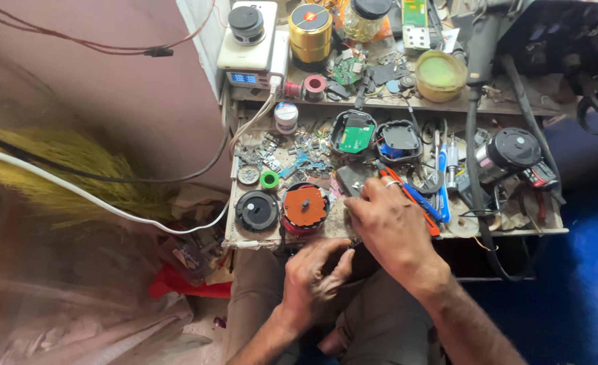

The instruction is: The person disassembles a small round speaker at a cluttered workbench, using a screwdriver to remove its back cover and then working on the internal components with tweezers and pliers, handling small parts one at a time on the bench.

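Fingers of my right hand (388,223) curl down on the bench edge over a small dark part (350,181); whether they pinch it I cannot tell. My left hand (316,276) sits loosely curled just below, near the red-and-orange round unit (305,207).

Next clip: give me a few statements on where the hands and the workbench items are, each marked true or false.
1. The right hand rests on the workbench beside orange-handled pliers. True.
2. The left hand grips the green tape roll. False: the roll lies apart on the bench; that hand is below the bench edge, over the lap.
3. A round orange-topped part sits left of the right hand. True.
4. The gold tin lies on the floor. False: it stands on the upper shelf.
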Motion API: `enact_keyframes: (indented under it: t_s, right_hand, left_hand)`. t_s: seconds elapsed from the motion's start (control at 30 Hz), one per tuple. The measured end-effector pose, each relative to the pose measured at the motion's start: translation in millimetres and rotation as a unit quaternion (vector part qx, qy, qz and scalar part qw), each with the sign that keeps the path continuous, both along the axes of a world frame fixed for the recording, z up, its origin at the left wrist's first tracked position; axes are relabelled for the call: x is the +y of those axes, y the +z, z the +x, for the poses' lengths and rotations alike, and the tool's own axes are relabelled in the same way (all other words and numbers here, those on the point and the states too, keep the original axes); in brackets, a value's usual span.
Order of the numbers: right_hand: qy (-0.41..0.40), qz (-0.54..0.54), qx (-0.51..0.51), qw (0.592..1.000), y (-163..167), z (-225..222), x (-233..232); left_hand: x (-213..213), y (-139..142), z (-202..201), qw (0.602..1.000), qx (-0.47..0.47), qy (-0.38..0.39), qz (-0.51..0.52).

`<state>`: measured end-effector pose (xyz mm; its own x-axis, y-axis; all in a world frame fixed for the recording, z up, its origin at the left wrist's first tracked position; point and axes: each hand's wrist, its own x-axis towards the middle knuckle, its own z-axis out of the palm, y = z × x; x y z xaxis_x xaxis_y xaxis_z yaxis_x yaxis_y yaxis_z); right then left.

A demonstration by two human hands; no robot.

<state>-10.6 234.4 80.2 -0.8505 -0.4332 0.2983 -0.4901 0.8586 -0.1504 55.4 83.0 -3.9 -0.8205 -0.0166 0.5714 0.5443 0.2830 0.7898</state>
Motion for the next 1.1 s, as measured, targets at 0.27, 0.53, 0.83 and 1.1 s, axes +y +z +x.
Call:
enact_keyframes:
  t_s: [0.27,0.53,0.83,1.1]
  right_hand:
    - [0.037,0.128,0.025,0.991,2.9,-8.7,2.2]
    - [0.07,0.071,0.045,0.994,6.2,-8.1,6.8]
    - [-0.012,-0.046,0.099,0.994,10.0,10.0,43.3]
    - [-0.029,-0.102,0.073,0.992,-4.8,21.1,50.0]
  left_hand:
    - [-4.2,-5.2,1.2,1.0,-0.001,0.013,0.001]
    - [-7.2,-2.2,1.8,0.999,-0.021,0.001,0.027]
    - [2.2,5.4,-2.4,0.999,-0.014,0.009,0.033]
    - [19.3,22.3,-12.0,0.999,-0.001,-0.025,0.032]
